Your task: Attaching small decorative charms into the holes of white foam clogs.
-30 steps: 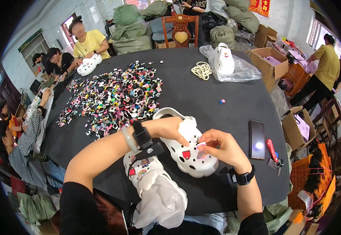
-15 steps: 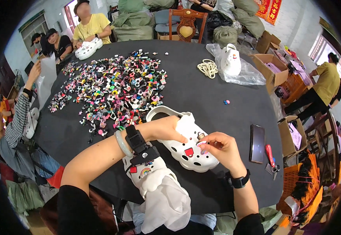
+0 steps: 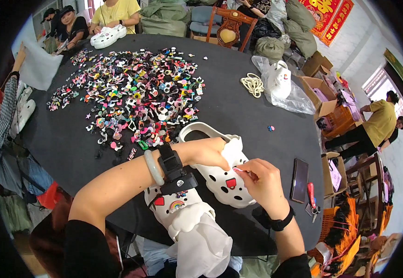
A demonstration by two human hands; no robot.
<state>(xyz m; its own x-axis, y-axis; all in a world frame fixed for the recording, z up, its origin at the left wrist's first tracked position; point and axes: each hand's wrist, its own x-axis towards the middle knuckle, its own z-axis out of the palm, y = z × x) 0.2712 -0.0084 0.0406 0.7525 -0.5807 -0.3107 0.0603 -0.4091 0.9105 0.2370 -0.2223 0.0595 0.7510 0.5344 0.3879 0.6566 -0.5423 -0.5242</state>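
My left hand grips a white clog, its thumb side over the upper and its other fingers hidden. Between the fingertips of my right hand is a small pink shoe charm, pressed against the holes of the clog's upper. A red charm sits on that upper just below. Close to my body lies a second white clog with a rainbow charm and a red one, partly behind my left wrist. White cloth-like wrapping covers its near end.
A wide pile of colourful charms spreads over the black table. To the right lie a phone, keys on a red strap and a single charm. Beige cord and a bagged white clog are farther back. People sit around the left side.
My right hand has brought the pink charm against the clog's upper, its fingertips now covering the spot where another charm showed. The whole view has tilted and shifted slightly.
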